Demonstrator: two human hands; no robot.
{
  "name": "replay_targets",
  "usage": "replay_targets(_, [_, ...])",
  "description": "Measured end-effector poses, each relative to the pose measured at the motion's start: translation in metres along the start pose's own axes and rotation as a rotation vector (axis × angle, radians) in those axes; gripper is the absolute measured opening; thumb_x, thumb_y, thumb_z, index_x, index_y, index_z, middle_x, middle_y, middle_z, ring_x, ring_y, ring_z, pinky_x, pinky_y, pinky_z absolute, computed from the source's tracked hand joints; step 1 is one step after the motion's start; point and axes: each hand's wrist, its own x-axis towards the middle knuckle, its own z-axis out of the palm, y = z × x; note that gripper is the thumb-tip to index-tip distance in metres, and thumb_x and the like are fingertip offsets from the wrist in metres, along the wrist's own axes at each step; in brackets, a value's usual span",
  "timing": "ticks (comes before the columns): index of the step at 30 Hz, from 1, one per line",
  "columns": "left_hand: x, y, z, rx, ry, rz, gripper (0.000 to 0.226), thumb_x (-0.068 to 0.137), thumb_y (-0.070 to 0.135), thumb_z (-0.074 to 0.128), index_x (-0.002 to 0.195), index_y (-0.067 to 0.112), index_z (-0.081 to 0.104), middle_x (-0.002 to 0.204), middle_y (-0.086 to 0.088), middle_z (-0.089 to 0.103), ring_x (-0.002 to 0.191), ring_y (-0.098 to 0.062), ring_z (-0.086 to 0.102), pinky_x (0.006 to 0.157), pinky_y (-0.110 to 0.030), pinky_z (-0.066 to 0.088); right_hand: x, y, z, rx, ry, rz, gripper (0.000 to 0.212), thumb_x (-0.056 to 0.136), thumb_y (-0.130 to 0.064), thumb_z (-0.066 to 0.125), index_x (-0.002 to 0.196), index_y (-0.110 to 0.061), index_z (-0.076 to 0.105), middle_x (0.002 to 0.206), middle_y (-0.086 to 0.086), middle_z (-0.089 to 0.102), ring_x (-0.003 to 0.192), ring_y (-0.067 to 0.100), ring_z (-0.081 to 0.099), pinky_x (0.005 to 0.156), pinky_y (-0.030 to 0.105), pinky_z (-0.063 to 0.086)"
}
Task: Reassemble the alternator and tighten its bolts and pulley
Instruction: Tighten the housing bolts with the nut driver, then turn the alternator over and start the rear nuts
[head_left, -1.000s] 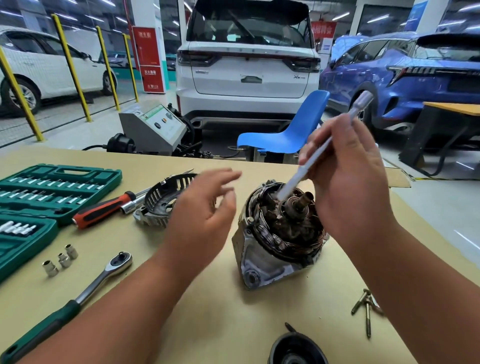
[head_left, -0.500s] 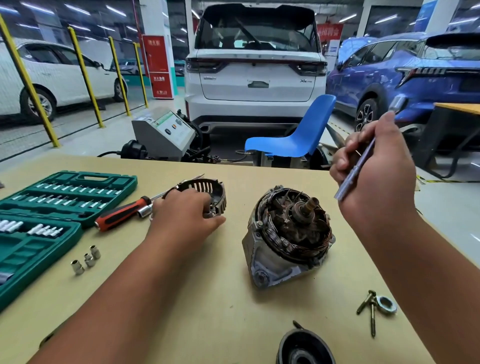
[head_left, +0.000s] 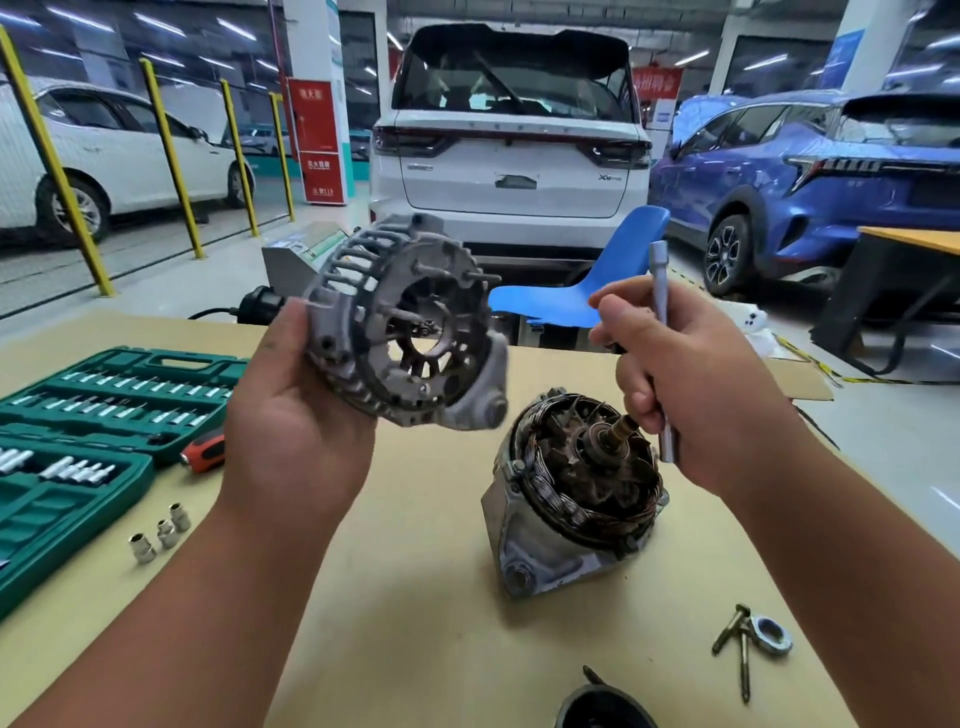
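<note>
Head view: the left hand (head_left: 291, 415) grips the slotted rear cover (head_left: 405, 322) by its rim, fingers curled behind it, and holds it tilted in the air above the table (head_left: 415, 597). The right hand (head_left: 696, 395) has its fingers wrapped round a silver extension bar (head_left: 661, 312), held nearly upright. Just below that hand the alternator body (head_left: 582, 493) stands on the table, windings and shaft facing up. Near the green socket case (head_left: 104, 395) lie 3 loose sockets (head_left: 161, 532). Long bolts (head_left: 745, 670) and a nut (head_left: 772, 635) lie to the right, with a black pulley (head_left: 602, 709) at the bottom edge
</note>
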Motion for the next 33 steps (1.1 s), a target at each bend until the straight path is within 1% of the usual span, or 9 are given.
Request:
replay_targets(3, [-0.004,-0.002,0.001,-0.157,-0.045,-0.155,0.039,0.109,0.042,0.047,0.11,0.016,0.077,0.121,-0.004,0.073,0.12,-0.025,0.067,0.107,-0.046,0.052,-0.002,-0.006,-0.004,-0.042,-0.04,0.005,0.032,0.074,-0.055,0.072,0.101,-0.038,0.074,0.094,0.021,0.061,0.044,0.012,0.039,0.04,0.024,0.034])
replay_targets(6, [-0.006,-0.01,0.005,-0.178,-0.01,-0.29,0.037,0.109,0.046,0.047,0.132,0.02,0.061,0.15,-0.011,0.057,0.138,-0.029,0.057,0.111,-0.051,0.048,-0.005,-0.011,-0.007,-0.047,-0.133,-0.023,0.036,0.079,-0.059,0.068,0.111,-0.042,0.073,0.101,0.008,0.073,0.043,0.011,0.037,0.041,0.022,0.033])
replay_targets(11, [-0.015,-0.03,0.014,-0.128,-0.005,-0.416,0.044,0.107,0.047,0.051,0.087,0.018,0.077,0.095,0.0,0.067,0.086,-0.021,0.069,0.092,-0.045,0.057,-0.012,-0.015,-0.008,-0.118,-0.317,-0.173,0.034,0.095,-0.057,0.056,0.123,-0.043,0.069,0.084,0.01,0.069,0.042,0.008,0.044,0.037,0.018,0.034])
replay_targets(14, [-0.019,-0.035,0.021,-0.048,-0.014,-0.418,0.046,0.1,0.051,0.054,0.082,0.017,0.08,0.087,-0.004,0.068,0.083,-0.021,0.069,0.092,-0.044,0.056,-0.015,-0.019,-0.006,-0.256,-0.329,-0.224,0.035,0.089,-0.057,0.064,0.123,-0.052,0.063,0.098,-0.001,0.075,0.068,-0.001,0.068,0.053,0.007,0.047])
replay_targets(17, [-0.022,-0.036,0.028,0.012,-0.016,-0.408,0.049,0.097,0.055,0.054,0.096,0.015,0.081,0.088,-0.009,0.068,0.081,-0.025,0.073,0.079,-0.044,0.062,-0.013,-0.019,-0.007,-0.309,-0.31,-0.175,0.051,0.083,-0.062,0.071,0.131,-0.056,0.056,0.112,-0.017,0.075,0.1,0.003,0.073,0.082,0.02,0.058])
replay_targets(20, [-0.026,-0.036,0.032,0.092,-0.066,-0.355,0.046,0.103,0.057,0.052,0.109,0.021,0.08,0.097,-0.009,0.072,0.086,-0.025,0.075,0.078,-0.044,0.062,-0.016,-0.02,-0.012,-0.243,-0.275,-0.117,0.041,0.084,-0.062,0.07,0.125,-0.06,0.062,0.115,-0.01,0.075,0.105,0.008,0.073,0.085,0.026,0.06])
replay_targets(22, [-0.027,-0.036,0.031,0.316,-0.115,-0.245,0.046,0.107,0.055,0.045,0.097,0.03,0.083,0.096,0.001,0.078,0.088,-0.017,0.076,0.078,-0.038,0.061,-0.019,-0.019,-0.022,-0.117,-0.285,-0.008,0.046,0.085,-0.061,0.075,0.129,-0.049,0.066,0.115,-0.001,0.075,0.102,0.02,0.073,0.084,0.04,0.064])
replay_targets(26, [-0.019,-0.04,0.019,0.662,0.034,-0.05,0.033,0.097,0.051,0.045,0.092,0.028,0.067,0.092,0.006,0.071,0.088,-0.015,0.068,0.076,-0.041,0.053,-0.023,0.001,-0.05,0.156,-0.2,0.231,0.053,0.074,-0.06,0.086,0.117,-0.031,0.077,0.119,0.01,0.076,0.102,0.029,0.076,0.086,0.048,0.063])
replay_targets(33, [-0.014,-0.047,0.002,0.802,0.08,-0.09,0.035,0.094,0.054,0.04,0.091,0.029,0.065,0.09,0.011,0.069,0.089,-0.012,0.066,0.078,-0.041,0.053,-0.024,0.025,-0.067,0.085,-0.2,0.297,0.046,0.072,-0.061,0.088,0.102,-0.026,0.083,0.106,0.012,0.08,0.093,0.026,0.08,0.073,0.035,0.064])
